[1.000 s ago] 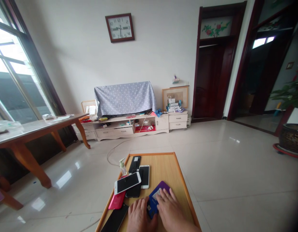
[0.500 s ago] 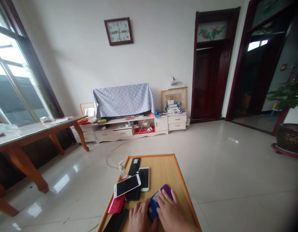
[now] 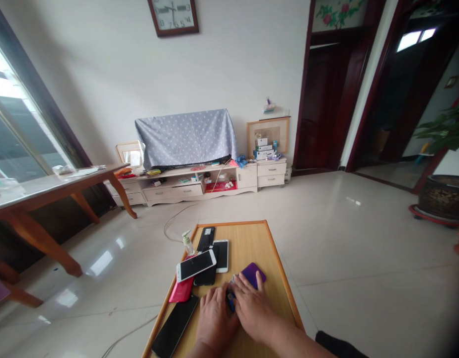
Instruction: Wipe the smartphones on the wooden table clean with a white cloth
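On the small wooden table (image 3: 274,293), a purple phone (image 3: 254,271) lies back up. A blue, printed, packet-like piece (image 3: 230,300) shows at its near end, mostly covered by my hands. My right hand (image 3: 251,303) rests over the piece and the phone, fingers stretched out flat. My left hand (image 3: 215,312) is closed at the blue piece's left edge, its fingers bent; the fingertips are partly hidden. Left of my hands lie a black phone (image 3: 175,325), a red phone (image 3: 182,290), and a white phone (image 3: 196,265) on top of others.
A clear pump bottle (image 3: 188,244) stands at the table's far left corner, beside another dark phone (image 3: 206,239). A larger wooden table (image 3: 61,181) stands to the left. Ahead is a white cabinet (image 3: 248,179); a potted plant (image 3: 443,199) is at the right.
My right hand has slid back toward my left hand with the blue piece, showing more of the purple phone. The camera has tipped downward.
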Motion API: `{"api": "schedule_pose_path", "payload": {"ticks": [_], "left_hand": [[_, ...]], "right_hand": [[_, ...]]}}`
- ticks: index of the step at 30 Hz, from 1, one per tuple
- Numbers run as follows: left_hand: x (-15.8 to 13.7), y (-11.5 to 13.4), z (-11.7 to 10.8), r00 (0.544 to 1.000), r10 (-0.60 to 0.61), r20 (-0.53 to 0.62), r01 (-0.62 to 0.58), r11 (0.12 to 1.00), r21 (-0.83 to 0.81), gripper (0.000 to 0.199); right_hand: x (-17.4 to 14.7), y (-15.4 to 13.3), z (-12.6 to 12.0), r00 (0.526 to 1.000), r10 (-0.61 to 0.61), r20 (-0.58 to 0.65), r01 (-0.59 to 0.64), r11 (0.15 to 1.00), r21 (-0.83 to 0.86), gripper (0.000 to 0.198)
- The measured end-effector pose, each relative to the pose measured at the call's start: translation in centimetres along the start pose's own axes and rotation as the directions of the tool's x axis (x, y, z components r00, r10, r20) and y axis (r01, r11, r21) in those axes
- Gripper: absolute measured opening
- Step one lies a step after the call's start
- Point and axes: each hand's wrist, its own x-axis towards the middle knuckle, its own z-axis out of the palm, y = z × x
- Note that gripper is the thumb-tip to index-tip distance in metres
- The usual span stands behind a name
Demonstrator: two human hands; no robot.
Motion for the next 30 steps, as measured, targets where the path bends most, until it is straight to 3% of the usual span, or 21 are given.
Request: {"api": "schedule_pose_path", "payload": {"ticks": [2, 6, 8, 10, 15, 17, 20, 22, 24, 28, 30], "left_hand": [[0.1, 0.1, 0.0, 1.000, 0.001, 0.004, -0.001, 1.000, -0.005, 0.056], [0.2, 0.1, 0.0, 1.000, -0.023, 0.000, 0.023, 1.000, 0.005, 0.058], [0.2, 0.1, 0.1, 1.000, -0.021, -0.010, 0.021, 1.000, 0.005, 0.057], [0.2, 0.0, 0.2, 1.000, -0.020, -0.015, 0.020, 1.000, 0.005, 0.058], [0.3, -0.1, 0.3, 1.000, -0.004, 0.005, 0.004, 1.000, 0.002, 0.056], [0.3, 0.0, 0.2, 1.000, -0.006, 0.004, 0.006, 1.000, 0.003, 0.057], [0.2, 0.2, 0.0, 1.000, -0.017, -0.006, 0.017, 1.000, 0.004, 0.059], [0.2, 0.2, -0.1, 1.000, -0.018, -0.004, 0.018, 1.000, -0.001, 0.058], [0.2, 0.1, -0.1, 1.000, -0.016, 0.004, 0.016, 1.000, -0.007, 0.058], [0.2, -0.2, 0.0, 0.999, -0.019, 0.031, 0.019, 1.000, -0.008, 0.059], [0.2, -0.2, 0.0, 0.999, -0.023, 0.035, 0.023, 1.000, -0.007, 0.059]], "right_hand": [[0.3, 0.0, -0.2, 1.000, 0.021, 0.016, -0.021, 1.000, -0.007, 0.050], [1.6, 2.6, -2.0, 0.965, 0.262, -0.012, -0.262, 0.961, -0.086, 0.051], [1.7, 3.4, -2.4, 0.946, 0.324, -0.029, -0.325, 0.939, -0.110, 0.052], [1.1, 3.0, -2.0, 0.956, 0.290, -0.033, -0.292, 0.951, -0.106, 0.054], [-1.2, 0.4, 0.0, 0.999, 0.029, 0.018, -0.029, 0.999, -0.013, 0.054], [-1.1, 0.7, -0.4, 0.998, 0.065, 0.022, -0.064, 0.998, -0.022, 0.054], [-0.3, 2.5, -1.9, 0.969, 0.247, -0.019, -0.248, 0.965, -0.083, 0.054], [-0.1, 2.9, -2.4, 0.951, 0.306, -0.038, -0.309, 0.945, -0.106, 0.056], [-0.6, 2.1, -2.1, 0.965, 0.260, -0.019, -0.261, 0.961, -0.091, 0.058], [-2.6, -0.9, -0.6, 0.997, 0.050, 0.055, -0.050, 0.999, -0.001, 0.058], [-2.9, -1.1, -0.8, 0.996, 0.062, 0.062, -0.062, 0.998, -0.006, 0.058]]}}
